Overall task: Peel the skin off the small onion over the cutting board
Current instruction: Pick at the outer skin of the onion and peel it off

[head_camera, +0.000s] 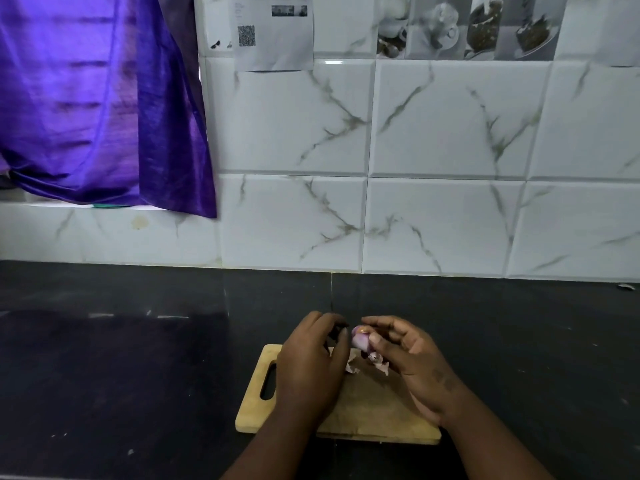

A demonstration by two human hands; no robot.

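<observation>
Purple-skinned and pale, the small onion (360, 338) was pinched between the right hand's (412, 362) thumb and fingers above the wooden cutting board's (367, 407) far edge. Beside it the left hand (311, 362) curled around something dark. Peel scraps (379, 363) hung below. Black bench (138, 358) surrounded everything.

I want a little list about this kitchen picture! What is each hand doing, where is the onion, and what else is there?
onion: small, pinkish, partly peeled, held above the board's far edge
right hand: pinches the onion with its fingertips
left hand: curled beside the onion; what it holds is hidden
peeled skin: loose scraps hanging under the onion, some on the board
cutting board: wooden, with a handle slot
counter: dark
wall: white marbled tiles, taped paper
cloth: purple, hanging at left
</observation>
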